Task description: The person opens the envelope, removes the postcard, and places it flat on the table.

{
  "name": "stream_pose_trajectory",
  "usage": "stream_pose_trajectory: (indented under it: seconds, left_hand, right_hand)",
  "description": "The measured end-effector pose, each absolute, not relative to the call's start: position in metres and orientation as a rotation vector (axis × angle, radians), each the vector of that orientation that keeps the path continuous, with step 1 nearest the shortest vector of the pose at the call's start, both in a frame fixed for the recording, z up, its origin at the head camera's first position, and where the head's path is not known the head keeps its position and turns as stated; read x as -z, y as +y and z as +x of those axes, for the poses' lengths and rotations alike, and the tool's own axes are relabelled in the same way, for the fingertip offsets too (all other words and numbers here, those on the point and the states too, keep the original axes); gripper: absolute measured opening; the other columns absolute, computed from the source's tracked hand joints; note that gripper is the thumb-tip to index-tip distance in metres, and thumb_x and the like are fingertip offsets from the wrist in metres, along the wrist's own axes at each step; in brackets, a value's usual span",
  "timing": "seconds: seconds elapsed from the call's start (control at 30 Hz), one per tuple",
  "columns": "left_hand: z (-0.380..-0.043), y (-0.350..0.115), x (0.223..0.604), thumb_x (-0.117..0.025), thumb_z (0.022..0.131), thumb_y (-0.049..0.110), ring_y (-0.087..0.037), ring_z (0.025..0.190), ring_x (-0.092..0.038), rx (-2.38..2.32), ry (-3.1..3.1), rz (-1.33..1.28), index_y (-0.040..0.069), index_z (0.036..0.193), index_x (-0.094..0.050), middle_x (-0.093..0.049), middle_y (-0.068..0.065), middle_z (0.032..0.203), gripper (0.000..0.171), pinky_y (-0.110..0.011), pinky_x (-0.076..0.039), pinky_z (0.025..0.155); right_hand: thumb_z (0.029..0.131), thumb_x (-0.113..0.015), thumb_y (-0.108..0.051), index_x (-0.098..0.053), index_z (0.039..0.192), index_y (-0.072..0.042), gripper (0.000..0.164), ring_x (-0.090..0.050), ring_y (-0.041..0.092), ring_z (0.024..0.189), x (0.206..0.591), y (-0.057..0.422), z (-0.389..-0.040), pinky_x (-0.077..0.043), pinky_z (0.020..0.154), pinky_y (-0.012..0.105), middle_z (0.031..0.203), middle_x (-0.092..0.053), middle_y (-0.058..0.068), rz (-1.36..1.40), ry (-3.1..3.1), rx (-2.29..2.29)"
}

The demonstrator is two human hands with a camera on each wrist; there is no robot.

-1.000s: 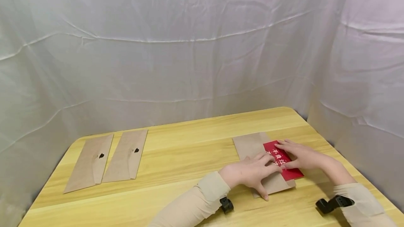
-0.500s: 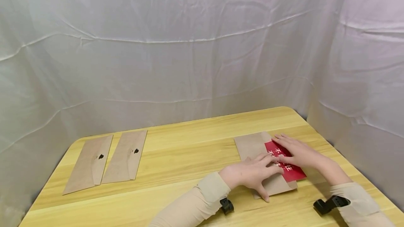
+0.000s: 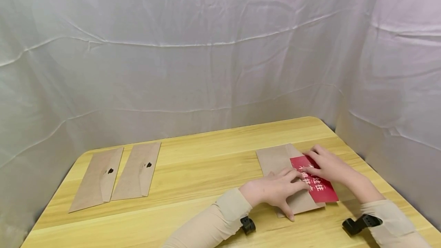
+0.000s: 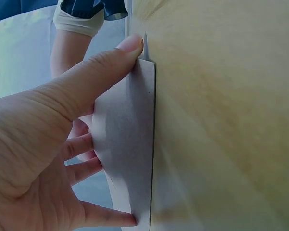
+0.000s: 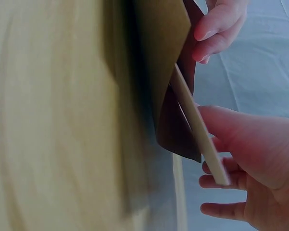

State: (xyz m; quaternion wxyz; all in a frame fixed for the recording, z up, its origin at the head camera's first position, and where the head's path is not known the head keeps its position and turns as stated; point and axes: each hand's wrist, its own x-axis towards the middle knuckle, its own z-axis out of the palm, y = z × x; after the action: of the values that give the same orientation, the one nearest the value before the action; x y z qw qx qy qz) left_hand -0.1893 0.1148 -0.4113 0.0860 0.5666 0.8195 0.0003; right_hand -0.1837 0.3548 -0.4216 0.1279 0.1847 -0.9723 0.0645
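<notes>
A tan paper envelope (image 3: 272, 158) lies at the right of the table, with a red card (image 3: 322, 190) bearing white Chinese characters overlapping its right side. My left hand (image 3: 272, 188) is spread over the envelope, thumb at its near edge and fingertips beside the card. The left wrist view shows that thumb by a corner of the envelope (image 4: 130, 130). With thumb on the card's face and bent fingers at its far edge, my right hand (image 3: 332, 165) holds the card. In the right wrist view the dark red card (image 5: 180, 127) shows beside a tan paper edge.
Two more tan envelopes with black marks, one at the far left (image 3: 91, 179) and one beside it (image 3: 138, 175), lie on the wooden table (image 3: 203, 175). Grey-white curtains (image 3: 193, 75) hang behind and at both sides.
The red card has shifted right and turned slightly, its near corner now past the envelope's edge. The right fingers, flatter before, are now bent. The left hand has stayed in place.
</notes>
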Motion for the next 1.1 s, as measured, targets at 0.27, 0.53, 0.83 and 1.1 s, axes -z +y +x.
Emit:
stream_pose_trajectory:
  seconds: [0.27, 0.53, 0.83, 1.1]
  left_hand:
    - [-0.19, 0.115, 0.41, -0.075, 0.069, 0.066, -0.007, 0.141, -0.023, -0.008, 2.433, 1.693, 0.043, 0.147, -0.029, -0.023, 0.012, 0.153, 0.094, -0.045, -0.045, 0.101]
    - [-0.19, 0.115, 0.41, -0.075, 0.069, 0.066, -0.006, 0.143, -0.02, -0.01, 2.443, 1.684, 0.044, 0.147, -0.03, -0.023, 0.013, 0.153, 0.093, -0.047, -0.044, 0.103]
    - [-0.19, 0.116, 0.409, -0.076, 0.069, 0.065, -0.006, 0.144, -0.018, -0.021, 2.43, 1.688, 0.042, 0.145, -0.033, -0.024, 0.012, 0.152, 0.091, -0.047, -0.044, 0.103]
    - [-0.19, 0.117, 0.409, -0.076, 0.069, 0.064, -0.004, 0.142, -0.018, -0.034, 2.425, 1.685, 0.043, 0.144, -0.032, -0.024, 0.013, 0.153, 0.09, -0.041, -0.044, 0.101]
  right_hand:
    - [0.077, -0.082, -0.031, -0.065, 0.103, -0.005, 0.041, -0.046, 0.016, 0.079, 0.418, 0.356, -0.184, -0.045, 0.068, 0.035, 0.09, -0.051, 0.003, 0.528, -2.772, -0.121]
    - [0.073, -0.085, -0.028, -0.065, 0.101, -0.006, 0.041, -0.044, 0.017, 0.078, 0.416, 0.36, -0.184, -0.041, 0.066, 0.034, 0.088, -0.05, 0.003, 0.527, -2.729, -0.121]
    - [0.07, -0.086, -0.026, -0.064, 0.101, -0.004, 0.043, -0.045, 0.02, 0.081, 0.413, 0.364, -0.184, -0.043, 0.069, 0.036, 0.09, -0.051, 0.006, 0.482, -2.746, -0.079]
    - [0.071, -0.085, -0.027, -0.063, 0.102, -0.005, 0.043, -0.046, 0.024, 0.082, 0.41, 0.369, -0.183, -0.043, 0.069, 0.04, 0.091, -0.051, 0.008, 0.445, -2.789, -0.051]
